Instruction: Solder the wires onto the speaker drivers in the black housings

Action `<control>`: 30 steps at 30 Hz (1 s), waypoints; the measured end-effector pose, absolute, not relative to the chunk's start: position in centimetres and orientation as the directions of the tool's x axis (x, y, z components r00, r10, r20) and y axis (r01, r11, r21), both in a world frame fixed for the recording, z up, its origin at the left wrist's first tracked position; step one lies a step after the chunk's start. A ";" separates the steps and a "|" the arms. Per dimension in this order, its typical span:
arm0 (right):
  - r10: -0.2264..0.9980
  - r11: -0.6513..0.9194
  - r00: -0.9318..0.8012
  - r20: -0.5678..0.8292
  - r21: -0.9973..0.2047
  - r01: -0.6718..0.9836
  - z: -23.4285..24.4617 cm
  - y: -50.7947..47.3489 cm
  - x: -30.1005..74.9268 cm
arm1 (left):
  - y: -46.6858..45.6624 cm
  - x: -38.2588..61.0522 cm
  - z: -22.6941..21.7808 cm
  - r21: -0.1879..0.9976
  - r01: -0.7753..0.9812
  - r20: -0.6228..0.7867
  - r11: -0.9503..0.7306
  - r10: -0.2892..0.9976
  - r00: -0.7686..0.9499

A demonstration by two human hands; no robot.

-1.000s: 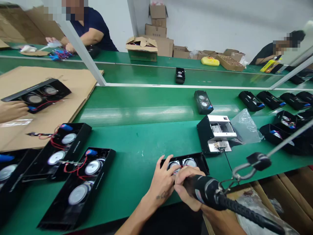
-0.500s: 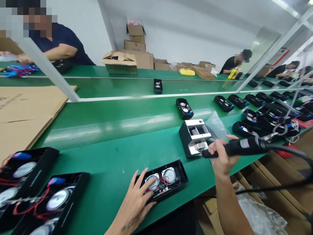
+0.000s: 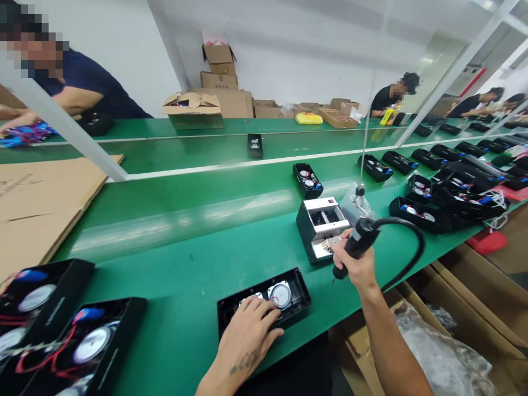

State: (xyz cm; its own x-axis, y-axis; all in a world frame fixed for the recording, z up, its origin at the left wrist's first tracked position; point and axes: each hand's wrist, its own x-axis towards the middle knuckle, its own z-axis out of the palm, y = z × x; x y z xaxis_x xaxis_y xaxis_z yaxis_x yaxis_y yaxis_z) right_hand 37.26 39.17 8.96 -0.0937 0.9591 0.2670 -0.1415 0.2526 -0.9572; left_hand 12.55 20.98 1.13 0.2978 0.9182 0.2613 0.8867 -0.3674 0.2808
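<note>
A black speaker housing [image 3: 291, 300] with two round silver drivers lies at the near edge of the green bench. My left hand [image 3: 247, 333] rests flat on its left half, fingers spread over one driver. My right hand [image 3: 355, 264] grips a black electric screwdriver [image 3: 358, 243] that hangs from a cable, its tip pointing down just right of the housing. Right beside that hand stands a black and white screw feeder box [image 3: 319, 225].
Two more open housings with red wires [image 3: 74, 341] lie at the near left, beside a cardboard sheet [image 3: 37, 198]. Several black housings [image 3: 445, 187] crowd the right. Single housings [image 3: 307, 180] ride the belt. Other people work across the bench. Cardboard boxes [image 3: 218, 99] stand behind.
My right hand left the housing, swung the screwdriver over to the screw feeder, then turned it tip down. My left hand stayed on the housing. The view panned right.
</note>
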 end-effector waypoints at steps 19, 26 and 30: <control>0.879 0.211 -0.273 0.392 -0.830 -0.516 7.5 30.1 30.8 | 20.8 14.1 1.2 0.256 0.921 0.215 -0.294 0.946 0.242; 0.863 0.230 -0.310 0.399 -0.857 -0.462 6.1 29.4 30.9 | 20.7 14.2 1.4 0.270 0.919 0.194 -0.288 0.951 0.241; 0.836 0.262 -0.370 0.405 -0.887 -0.379 5.7 28.3 31.3 | 20.5 14.3 1.7 0.296 0.915 0.154 -0.275 0.959 0.238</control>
